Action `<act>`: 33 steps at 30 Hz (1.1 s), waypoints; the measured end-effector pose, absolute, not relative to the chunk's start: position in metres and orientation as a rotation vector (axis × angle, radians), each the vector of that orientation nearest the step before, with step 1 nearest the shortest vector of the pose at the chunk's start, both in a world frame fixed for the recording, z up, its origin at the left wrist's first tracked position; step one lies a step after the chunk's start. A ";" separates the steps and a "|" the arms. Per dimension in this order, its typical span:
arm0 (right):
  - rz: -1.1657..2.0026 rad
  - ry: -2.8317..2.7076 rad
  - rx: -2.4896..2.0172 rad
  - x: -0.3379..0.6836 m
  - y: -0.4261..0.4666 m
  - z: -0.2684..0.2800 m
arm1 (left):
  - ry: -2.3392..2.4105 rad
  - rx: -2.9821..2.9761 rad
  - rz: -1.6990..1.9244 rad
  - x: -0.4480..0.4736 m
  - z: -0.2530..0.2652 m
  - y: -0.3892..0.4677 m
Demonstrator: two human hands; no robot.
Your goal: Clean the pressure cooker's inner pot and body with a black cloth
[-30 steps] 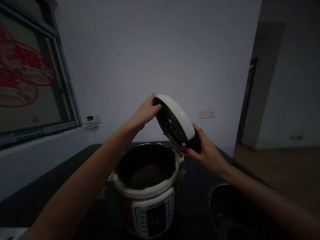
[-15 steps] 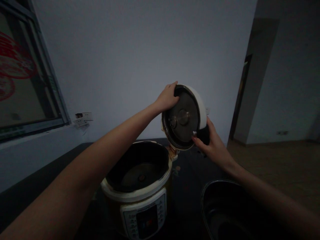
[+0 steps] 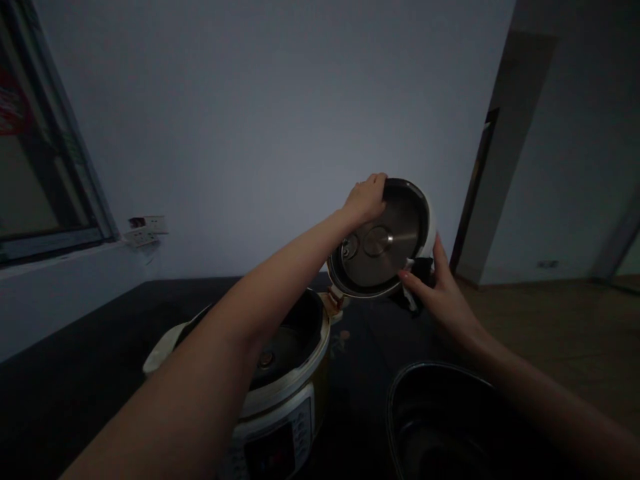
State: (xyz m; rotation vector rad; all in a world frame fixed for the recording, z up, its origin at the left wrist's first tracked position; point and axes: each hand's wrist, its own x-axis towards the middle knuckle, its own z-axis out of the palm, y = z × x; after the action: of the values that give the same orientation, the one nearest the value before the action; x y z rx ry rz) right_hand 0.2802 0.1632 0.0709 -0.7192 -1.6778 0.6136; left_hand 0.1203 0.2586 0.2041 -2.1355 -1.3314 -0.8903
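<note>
An electric pressure cooker with a white rim and a button panel stands in front of me, its lid swung up on the hinge at the right. The lid's metal underside faces me. My left hand grips its upper left edge, fingers over the rim. At the lower right edge, my right hand pinches what looks like a dark cloth with whitish parts, pressed to the lid's rim. My left forearm hides part of the cooker, whose open inside shows a round centre piece on its floor.
A large black pot sits at the lower right, under my right forearm. Everything stands on a dark tabletop against a pale wall. Wall sockets and a window are on the left.
My left hand has shifted right along the lid's edge, and the lid's underside faces me more squarely. More of the dark cloth shows below the rim. The view has turned slightly.
</note>
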 end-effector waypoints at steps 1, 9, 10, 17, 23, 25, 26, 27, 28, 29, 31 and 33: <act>0.675 -1.637 -0.731 0.281 0.163 0.070 | -1.325 -2.130 -0.878 0.123 0.202 0.261; 0.896 -1.568 -0.738 0.286 0.155 0.072 | -1.271 -2.101 -0.880 0.122 0.189 0.267; 0.920 -1.574 -0.734 0.288 0.154 0.071 | -1.273 -2.109 -0.873 0.121 0.189 0.267; 1.071 -1.443 -0.851 0.304 0.144 0.068 | -1.339 -2.171 -0.786 0.113 0.185 0.248; 1.293 -1.283 -0.973 0.316 0.105 0.073 | -1.263 -2.175 -0.818 0.094 0.193 0.209; 1.350 -1.241 -0.958 0.317 0.084 0.076 | -1.188 -2.193 -0.865 0.087 0.197 0.185; 1.378 -1.226 -0.948 0.317 0.073 0.077 | -1.140 -2.202 -0.900 0.084 0.198 0.170; 1.404 -1.214 -0.936 0.316 0.061 0.077 | -1.088 -2.212 -0.939 0.082 0.197 0.153; 1.432 -1.204 -0.922 0.314 0.049 0.077 | -1.036 -2.224 -0.988 0.081 0.196 0.133; 1.458 -1.195 -0.901 0.311 0.036 0.076 | -0.996 -2.238 -1.030 0.080 0.193 0.112; 1.506 -1.180 -0.847 0.304 0.009 0.070 | -0.955 -2.279 -1.100 0.079 0.183 0.066; 1.547 -1.171 -0.783 0.294 -0.017 0.059 | -0.943 -2.298 -1.169 0.079 0.169 0.018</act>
State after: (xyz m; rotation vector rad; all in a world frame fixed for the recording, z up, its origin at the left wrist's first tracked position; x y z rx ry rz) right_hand 0.2939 -0.0166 0.0594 -0.7831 -1.1709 1.5468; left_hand 0.0787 0.0181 0.1695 -2.2977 -0.9431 -1.1692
